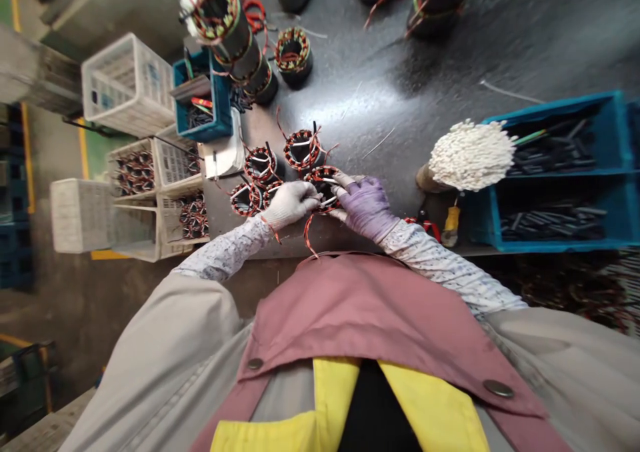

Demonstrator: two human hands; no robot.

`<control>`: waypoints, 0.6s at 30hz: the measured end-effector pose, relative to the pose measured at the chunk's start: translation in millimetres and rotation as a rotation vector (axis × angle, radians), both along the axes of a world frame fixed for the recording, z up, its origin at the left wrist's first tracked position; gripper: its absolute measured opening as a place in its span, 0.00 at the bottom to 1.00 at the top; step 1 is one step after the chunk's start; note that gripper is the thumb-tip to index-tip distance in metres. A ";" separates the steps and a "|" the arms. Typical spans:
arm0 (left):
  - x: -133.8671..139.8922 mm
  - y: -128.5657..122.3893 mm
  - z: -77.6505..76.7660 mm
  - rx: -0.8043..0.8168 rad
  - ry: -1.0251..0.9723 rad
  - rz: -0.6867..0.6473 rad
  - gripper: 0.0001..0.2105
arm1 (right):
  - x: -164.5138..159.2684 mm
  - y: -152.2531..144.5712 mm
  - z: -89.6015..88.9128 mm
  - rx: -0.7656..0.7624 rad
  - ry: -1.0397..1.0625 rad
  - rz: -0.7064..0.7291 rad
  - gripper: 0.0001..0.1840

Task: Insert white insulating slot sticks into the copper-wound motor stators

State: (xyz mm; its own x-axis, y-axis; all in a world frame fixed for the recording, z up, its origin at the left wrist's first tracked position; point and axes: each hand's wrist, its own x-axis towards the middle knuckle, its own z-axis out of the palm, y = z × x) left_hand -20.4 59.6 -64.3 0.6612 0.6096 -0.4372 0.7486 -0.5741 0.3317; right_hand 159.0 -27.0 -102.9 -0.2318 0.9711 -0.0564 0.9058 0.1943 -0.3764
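Observation:
In the middle of the bench's near edge is a motor stator (327, 189), a dark ring with red-and-black wire windings and white sleeving inside. My right hand (367, 205), in a purple glove with pale fingertips, grips its right side. My left hand (293, 203), in a white glove, is closed in a pinch at the stator's left inner edge; what lies between the fingertips is too small to make out. Red lead wires (309, 235) hang toward my apron. Beside my left hand stand several similar stators, among them one behind (302, 149) and one to the left (261, 163).
A bundle of white sticks or tubes (470, 153) stands right, near blue bins (565, 172) of black tubing. A yellow-handled tool (451, 222) lies there. Left are a blue box (204, 129) and white crates (130, 89). Stacked stators (240, 45) stand at the back.

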 end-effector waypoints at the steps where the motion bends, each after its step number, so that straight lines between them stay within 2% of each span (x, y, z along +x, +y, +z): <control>1: 0.6 2.4 2.1 0.011 0.026 0.014 0.11 | -0.5 -0.2 -0.8 -0.003 0.005 -0.002 0.27; 3: 5.4 5.3 7.9 0.032 0.133 -0.027 0.13 | -1.5 -0.1 -1.1 -0.014 0.019 -0.003 0.27; 6: 20.8 6.4 17.0 0.029 0.310 -0.181 0.16 | -2.2 0.9 0.6 -0.022 0.037 0.001 0.27; 8: 32.9 7.0 21.1 0.007 0.392 -0.247 0.13 | -2.4 1.2 2.4 -0.023 0.034 0.003 0.27; 10: 41.8 8.8 23.3 -0.014 0.423 -0.248 0.08 | -2.8 0.7 4.3 -0.030 0.033 -0.007 0.27; 12: 45.1 11.5 24.1 -0.035 0.405 -0.208 0.06 | -3.9 -0.7 5.2 -0.031 0.043 -0.027 0.27; 14: 42.7 12.6 23.4 -0.063 0.383 -0.181 0.08 | -6.1 -2.0 4.2 -0.017 0.065 -0.050 0.26; 16: 37.1 8.7 21.6 -0.167 0.313 -0.022 0.11 | -9.8 -2.5 0.7 -0.007 0.093 -0.066 0.26; 18: 30.7 -0.3 20.0 -0.332 0.142 0.218 0.11 | -13.6 -2.5 -5.3 -0.011 0.127 -0.101 0.25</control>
